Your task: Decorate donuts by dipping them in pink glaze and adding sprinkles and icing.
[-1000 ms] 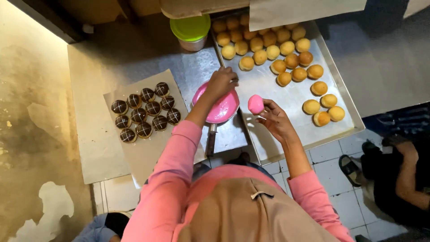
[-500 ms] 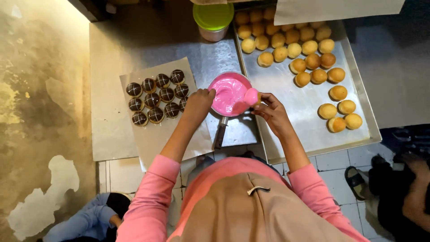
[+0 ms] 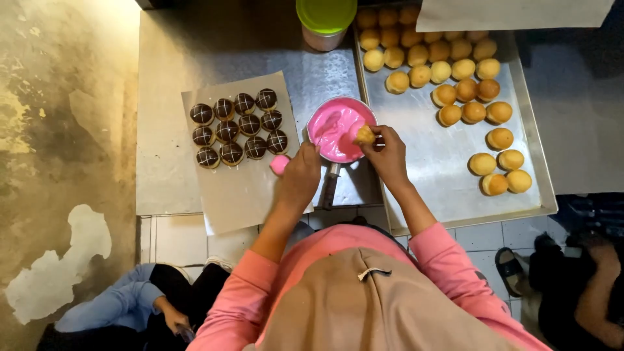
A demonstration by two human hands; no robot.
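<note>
A steel worktable [image 3: 195, 52] is seen from above. A large metal tray [image 3: 442, 175] lies on its right half, with plain golden buns [image 3: 455, 71] clustered along the far and right sides. A sheet of brown paper [image 3: 240, 195] lies to the left, carrying three rows of chocolate-topped buns [image 3: 237, 127]. Between paper and tray stands a small saucepan of pink glaze [image 3: 335, 130]; a green-lidded tub [image 3: 325, 19] stands beyond it.

The right hand [image 3: 389, 156] is pinched on a plain bun [image 3: 364, 135], held at the pan's right rim, over the glaze. The left hand [image 3: 299, 175] is curled around a pink-coated bun [image 3: 279, 164], held just above the paper, near the chocolate rows.

Risks judged: glaze could drip onto table or paper; the wet bun could smear against the nearest chocolate bun; the pan, crowded by both wrists, could be knocked by its handle.

Another person in blue is crouched at lower left; someone's sandalled foot shows at lower right.
</note>
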